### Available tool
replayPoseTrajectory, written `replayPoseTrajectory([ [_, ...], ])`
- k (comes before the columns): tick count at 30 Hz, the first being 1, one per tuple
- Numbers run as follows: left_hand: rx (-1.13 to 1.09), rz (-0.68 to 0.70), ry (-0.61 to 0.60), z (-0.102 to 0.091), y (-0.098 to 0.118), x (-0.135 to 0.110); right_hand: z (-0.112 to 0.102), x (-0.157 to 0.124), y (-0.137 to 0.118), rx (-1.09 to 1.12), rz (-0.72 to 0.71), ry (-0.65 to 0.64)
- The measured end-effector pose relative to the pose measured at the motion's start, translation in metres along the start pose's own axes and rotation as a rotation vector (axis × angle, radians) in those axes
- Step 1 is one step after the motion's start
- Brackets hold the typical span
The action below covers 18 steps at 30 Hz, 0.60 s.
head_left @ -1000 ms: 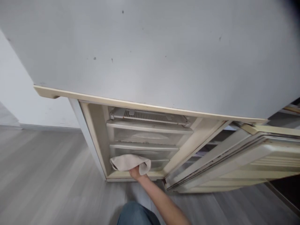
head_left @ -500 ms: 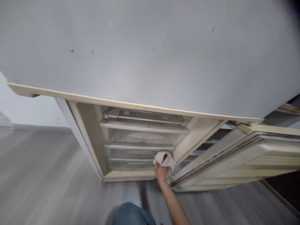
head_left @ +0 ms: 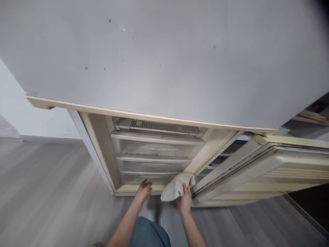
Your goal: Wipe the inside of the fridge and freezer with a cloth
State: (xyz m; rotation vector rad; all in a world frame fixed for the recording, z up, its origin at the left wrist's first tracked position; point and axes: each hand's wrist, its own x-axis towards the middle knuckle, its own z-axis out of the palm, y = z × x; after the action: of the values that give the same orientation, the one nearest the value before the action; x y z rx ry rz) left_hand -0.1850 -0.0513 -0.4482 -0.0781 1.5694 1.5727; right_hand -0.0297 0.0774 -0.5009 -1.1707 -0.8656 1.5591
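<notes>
While the right fingers (head_left: 187, 196) clench a beige cloth (head_left: 177, 187) against the lower right of the freezer compartment frame (head_left: 210, 151), bottom centre of the view, the left fingers (head_left: 145, 187) stand open, released, just below the bottom drawer (head_left: 149, 177).

Viewpoint: one camera worn on the person's head, looking from above.
Facing: forward and down, toward the freezer drawers (head_left: 154, 154) beneath a grey refrigerator door (head_left: 164, 58).
Nearness: close; the door fills the upper frame, with a grey plank floor (head_left: 46, 178) at lower left.
</notes>
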Motion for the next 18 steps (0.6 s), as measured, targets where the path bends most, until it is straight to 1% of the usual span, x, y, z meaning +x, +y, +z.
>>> replayPoseTrajectory([
  [1,-0.061,-0.024,0.003,-0.001,0.005,0.009,-0.006,-0.006,-0.007,0.111,0.105,0.012],
  [2,-0.119,-0.04,-0.001,-0.001,0.009,0.017,-0.012,-0.013,-0.014,0.176,0.183,0.024],
  [4,-0.223,-0.055,-0.018,-0.002,0.013,0.026,-0.023,-0.027,-0.025,0.217,0.262,0.038],
  [6,-0.306,-0.057,-0.029,-0.001,0.014,0.029,-0.031,-0.04,-0.032,0.224,0.292,0.06],
  [8,-0.36,-0.05,-0.021,-0.001,0.011,0.028,-0.038,-0.049,-0.037,0.247,0.316,0.11],
  [11,-0.383,-0.036,0.015,0.002,0.005,0.026,-0.044,-0.056,-0.043,0.298,0.35,0.153],
  [14,-0.371,-0.024,0.061,0.004,-0.001,0.024,-0.045,-0.055,-0.049,0.318,0.367,0.149],
  [18,-0.343,0.006,0.116,0.004,-0.014,0.016,-0.036,-0.056,-0.053,0.345,0.398,0.15],
])
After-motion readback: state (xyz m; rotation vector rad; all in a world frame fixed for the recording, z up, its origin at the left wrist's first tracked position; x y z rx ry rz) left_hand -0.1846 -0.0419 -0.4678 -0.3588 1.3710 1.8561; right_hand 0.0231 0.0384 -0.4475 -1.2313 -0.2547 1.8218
